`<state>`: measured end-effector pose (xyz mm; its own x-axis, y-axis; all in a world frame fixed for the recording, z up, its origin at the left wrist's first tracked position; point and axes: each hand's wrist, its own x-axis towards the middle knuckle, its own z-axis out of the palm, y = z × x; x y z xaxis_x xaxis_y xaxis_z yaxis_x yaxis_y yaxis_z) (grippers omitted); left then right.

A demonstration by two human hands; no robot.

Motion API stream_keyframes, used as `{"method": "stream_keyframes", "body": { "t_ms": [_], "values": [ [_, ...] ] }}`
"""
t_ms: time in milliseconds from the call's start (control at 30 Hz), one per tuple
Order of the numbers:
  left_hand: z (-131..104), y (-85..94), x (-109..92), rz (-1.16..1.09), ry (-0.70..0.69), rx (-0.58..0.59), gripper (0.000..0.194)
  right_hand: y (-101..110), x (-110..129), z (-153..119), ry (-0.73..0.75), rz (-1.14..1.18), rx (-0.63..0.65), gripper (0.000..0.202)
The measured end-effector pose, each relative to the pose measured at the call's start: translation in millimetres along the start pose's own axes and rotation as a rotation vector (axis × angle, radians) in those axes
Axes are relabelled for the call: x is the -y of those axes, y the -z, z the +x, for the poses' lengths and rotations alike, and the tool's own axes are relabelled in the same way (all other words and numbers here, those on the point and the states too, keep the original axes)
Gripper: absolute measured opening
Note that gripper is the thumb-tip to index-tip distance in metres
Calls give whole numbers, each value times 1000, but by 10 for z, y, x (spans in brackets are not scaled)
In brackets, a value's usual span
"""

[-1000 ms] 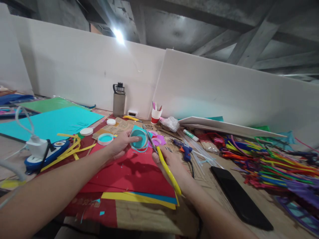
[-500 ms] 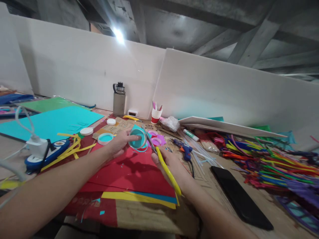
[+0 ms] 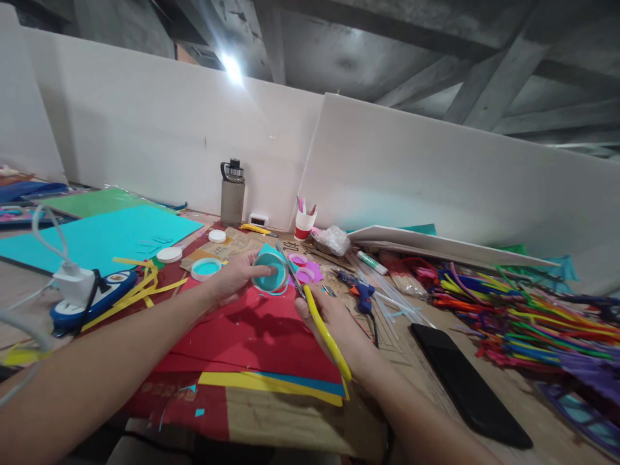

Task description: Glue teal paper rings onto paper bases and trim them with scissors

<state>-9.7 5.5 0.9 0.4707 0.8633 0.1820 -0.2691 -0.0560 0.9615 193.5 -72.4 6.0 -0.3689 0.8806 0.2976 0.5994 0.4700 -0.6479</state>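
Note:
My left hand (image 3: 238, 279) grips a round white-rimmed piece with a teal inside (image 3: 271, 276), its thumb pressed on the inner face. Cyan paper (image 3: 264, 249) shows behind that piece. In my right hand (image 3: 334, 320) are scissors with yellow handles (image 3: 325, 336), their blades reaching up beside the right edge of the round piece. Beneath both hands lie red sheets (image 3: 247, 336), over yellow (image 3: 271, 385) and blue ones. A ring with a cyan middle (image 3: 206, 268) rests left of my left hand, and pink rings (image 3: 304, 275) sit beyond the scissors.
A bottle (image 3: 233, 197) and a red-and-white cup of pens (image 3: 305, 225) stand at the back. To the right are a blue glue gun (image 3: 364, 297), a black phone (image 3: 467, 381) and colourful pipe cleaners (image 3: 547, 323). Yellow strips (image 3: 140, 290) and a power strip (image 3: 111, 294) lie left.
The round piece has tilted slightly in my left hand. Both hands keep nearly the same place, and the view has shifted very little.

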Motion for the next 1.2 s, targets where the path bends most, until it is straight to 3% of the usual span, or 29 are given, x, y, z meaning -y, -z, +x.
{"method": "stream_keyframes", "body": {
  "t_ms": [500,900,1200],
  "values": [
    [21,74,-40,5,48,22,25,8,-9,-12,-2,-36,12,25],
    [32,36,-21,-36,37,-53,22,17,44,-1,-14,-27,26,32],
    [17,25,-19,28,15,22,19,3,11,-14,-10,-34,26,26]
  ]
}}
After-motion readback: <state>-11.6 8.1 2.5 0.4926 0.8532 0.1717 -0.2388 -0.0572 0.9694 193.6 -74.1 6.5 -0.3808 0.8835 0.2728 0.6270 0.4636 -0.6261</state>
